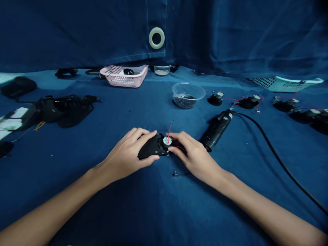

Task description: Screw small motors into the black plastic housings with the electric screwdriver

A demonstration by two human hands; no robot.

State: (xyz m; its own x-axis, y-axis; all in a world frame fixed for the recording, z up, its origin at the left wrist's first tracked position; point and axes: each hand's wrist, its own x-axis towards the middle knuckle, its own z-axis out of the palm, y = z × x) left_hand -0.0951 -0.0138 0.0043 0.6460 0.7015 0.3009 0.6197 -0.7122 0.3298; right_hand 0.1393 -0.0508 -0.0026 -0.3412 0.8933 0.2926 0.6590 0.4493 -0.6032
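Both hands meet at mid-surface on a small black housing (153, 147) carrying a round silver motor (167, 140) with a red wire (169, 128) sticking up. The left hand (127, 156) wraps the housing's left end, fingers curled over the top and thumb pressed along its near edge. The right hand (195, 155) pinches the right end beside the motor, fingers close together. A black electric screwdriver (217, 129) lies just right of that hand — its cable (276, 155) trails toward the right edge. A clear bowl (188, 94) of screws sits well behind. The blue surface (159, 205) nearest the forearms lies open.
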